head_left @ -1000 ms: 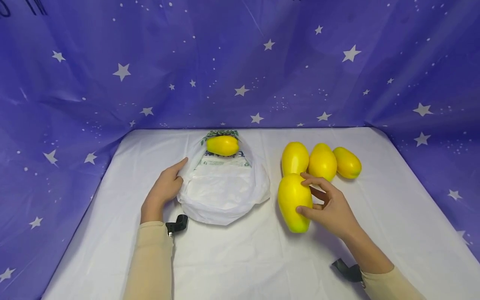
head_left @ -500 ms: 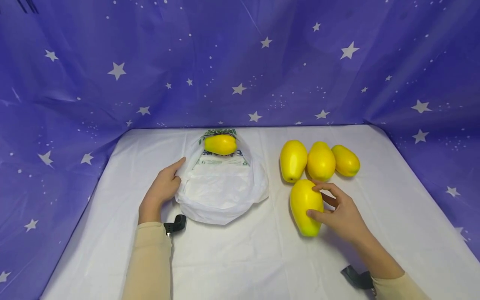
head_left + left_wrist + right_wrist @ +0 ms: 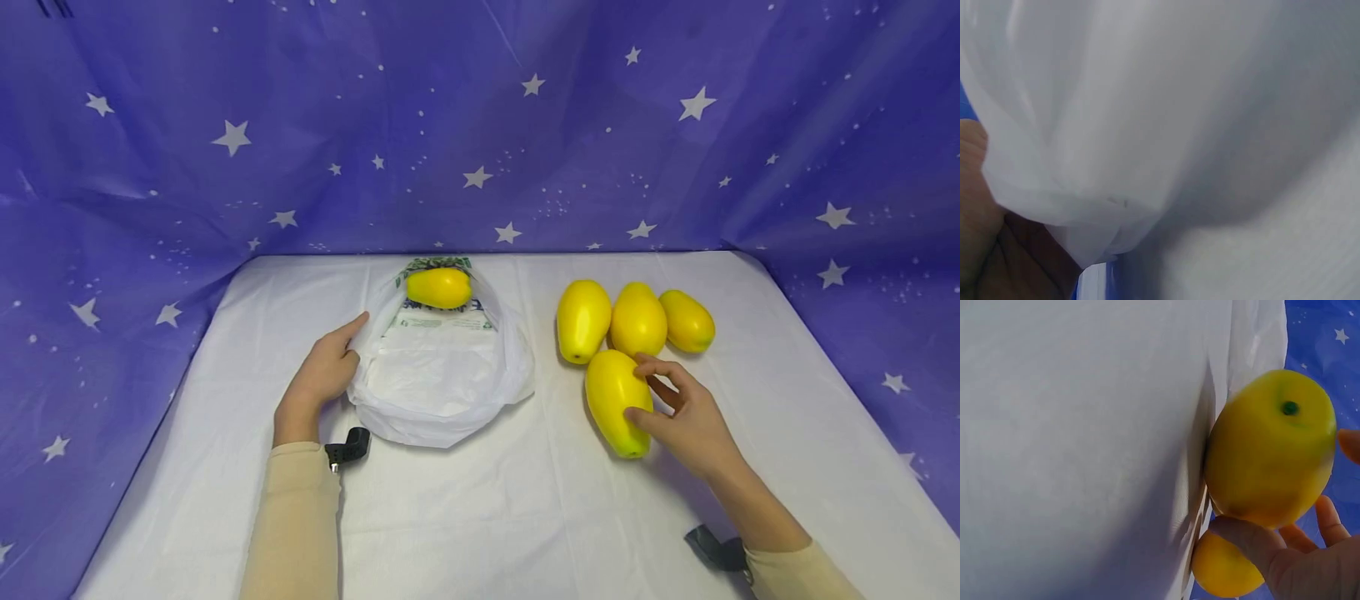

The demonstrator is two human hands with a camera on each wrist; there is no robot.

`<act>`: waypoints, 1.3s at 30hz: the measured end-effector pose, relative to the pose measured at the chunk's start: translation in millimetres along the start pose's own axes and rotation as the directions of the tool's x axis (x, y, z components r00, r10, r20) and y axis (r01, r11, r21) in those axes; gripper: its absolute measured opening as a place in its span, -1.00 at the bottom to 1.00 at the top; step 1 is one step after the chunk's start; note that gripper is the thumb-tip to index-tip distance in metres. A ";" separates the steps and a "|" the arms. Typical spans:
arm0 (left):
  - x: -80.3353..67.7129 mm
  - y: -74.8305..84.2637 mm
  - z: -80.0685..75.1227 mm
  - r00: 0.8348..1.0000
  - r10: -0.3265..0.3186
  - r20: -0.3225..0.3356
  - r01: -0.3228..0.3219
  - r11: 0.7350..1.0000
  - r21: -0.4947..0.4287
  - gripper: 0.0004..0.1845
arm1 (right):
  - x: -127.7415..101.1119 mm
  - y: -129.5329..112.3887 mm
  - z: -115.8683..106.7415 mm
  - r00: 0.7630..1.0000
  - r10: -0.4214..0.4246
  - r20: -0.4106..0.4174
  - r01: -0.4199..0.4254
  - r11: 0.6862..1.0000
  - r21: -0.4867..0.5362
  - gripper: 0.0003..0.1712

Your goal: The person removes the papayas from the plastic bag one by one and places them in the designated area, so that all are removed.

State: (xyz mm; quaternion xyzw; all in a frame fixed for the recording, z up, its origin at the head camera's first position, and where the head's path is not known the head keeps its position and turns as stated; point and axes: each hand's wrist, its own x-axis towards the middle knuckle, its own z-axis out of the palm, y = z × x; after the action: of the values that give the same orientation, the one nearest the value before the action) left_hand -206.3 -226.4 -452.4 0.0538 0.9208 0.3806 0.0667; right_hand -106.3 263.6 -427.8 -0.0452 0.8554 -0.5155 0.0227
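My right hand (image 3: 639, 387) grips a yellow mango (image 3: 615, 400) lying on the white table (image 3: 525, 517), thumb on its near side and fingers over its far end. In the right wrist view that mango (image 3: 1266, 450) shows its stem end above my thumb (image 3: 1254, 540), with another mango (image 3: 1225, 569) behind. My left hand (image 3: 354, 342) holds the left edge of a white plastic bag (image 3: 442, 375). One mango (image 3: 438, 287) lies at the bag's far end. The left wrist view is filled by the bag (image 3: 1147, 106) beside my palm (image 3: 979, 219).
Three more mangoes (image 3: 582, 319), (image 3: 638, 321), (image 3: 686, 321) lie side by side just beyond the held one. A purple star-printed cloth (image 3: 480, 125) walls the table at the back and both sides. Black wrist straps (image 3: 348, 446) sit on both wrists.
My right hand has shifted the mango to the right and a little farther away, up against the row of three. My left hand has stayed on the bag.
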 end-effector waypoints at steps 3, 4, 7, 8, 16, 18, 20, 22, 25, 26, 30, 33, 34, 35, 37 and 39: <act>0.2 -0.3 0.6 1.000 0.002 -0.004 -0.002 1.000 0.002 -0.31 | -1.2 -2.0 1.1 1.000 -0.014 0.006 0.014 1.000 0.016 -0.41; 0.0 0.0 0.6 1.000 0.002 -0.004 -0.002 1.000 0.003 -0.31 | -1.4 -3.0 1.6 1.000 -0.017 0.007 0.017 1.000 0.021 -0.41; -0.8 1.3 0.4 1.000 -0.002 -0.002 0.002 1.000 0.001 -0.31 | -1.8 -6.9 3.2 0.999 -0.033 -0.006 0.033 0.999 0.014 -0.37; -1.1 1.8 0.2 1.000 -0.002 -0.002 0.002 1.000 0.003 -0.31 | -1.8 -8.3 3.7 0.999 -0.039 -0.014 0.039 0.999 0.004 -0.36; -1.3 1.3 -0.9 1.000 0.003 -0.003 -0.003 1.000 0.006 -0.32 | 4.7 -30.2 11.6 0.984 -0.157 -0.086 0.162 0.985 0.052 -0.32; -0.5 0.5 -1.0 1.000 0.004 -0.002 -0.004 1.000 0.008 -0.32 | 9.7 -37.5 14.8 0.976 -0.200 -0.086 0.207 0.974 0.090 -0.31; 0.0 -0.2 -0.8 1.000 0.003 -0.001 -0.003 1.000 0.010 -0.32 | 15.8 -44.2 18.6 0.968 -0.235 -0.085 0.244 0.964 0.109 -0.29; 0.5 -0.7 -0.6 1.000 0.004 -0.002 -0.004 1.000 0.010 -0.31 | 21.3 -51.8 22.2 0.965 -0.250 -0.081 0.258 0.960 0.108 -0.28; 0.6 0.0 -0.7 1.000 0.005 -0.004 -0.005 1.000 0.009 -0.31 | 29.3 -64.0 27.9 0.960 -0.271 -0.068 0.277 0.954 0.112 -0.25; 0.7 0.3 -1.0 1.000 0.006 -0.005 -0.006 1.000 0.008 -0.31 | 31.8 -68.7 30.2 0.959 -0.276 -0.062 0.282 0.953 0.114 -0.24; 0.5 1.2 -2.6 1.000 0.007 -0.008 -0.007 1.000 0.005 -0.31 | 44.1 -89.0 40.7 0.955 -0.293 -0.039 0.295 0.944 0.145 -0.23; 0.3 1.0 -3.7 1.000 0.003 -0.013 -0.003 1.000 0.002 -0.32 | 55.3 -105.2 50.1 0.952 -0.306 -0.019 0.304 0.937 0.171 -0.24; 0.3 0.7 -3.8 1.000 0.001 -0.015 -0.001 1.000 0.003 -0.32 | 59.0 -110.6 53.2 0.950 -0.313 -0.011 0.309 0.934 0.181 -0.24; 0.2 0.7 -3.7 1.000 -0.002 -0.015 0.002 1.000 0.001 -0.32 | 62.8 -116.0 56.3 0.948 -0.318 -0.002 0.312 0.930 0.192 -0.24; -0.1 1.0 -2.8 1.000 -0.010 -0.010 0.010 1.000 -0.003 -0.31 | 68.6 -127.5 62.0 0.946 -0.323 0.013 0.314 0.929 0.196 -0.25; -0.3 1.4 -0.8 1.000 -0.018 0.000 0.018 1.000 -0.005 -0.31 | 72.5 -140.3 66.9 0.942 -0.334 0.027 0.322 0.925 0.202 -0.27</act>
State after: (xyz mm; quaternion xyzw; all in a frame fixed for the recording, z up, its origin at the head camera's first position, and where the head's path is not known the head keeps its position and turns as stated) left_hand -206.0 -226.0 -450.8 0.0452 0.9202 0.3823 0.0704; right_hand -165.2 132.3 -334.5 -0.2008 0.7799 -0.5918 -0.0336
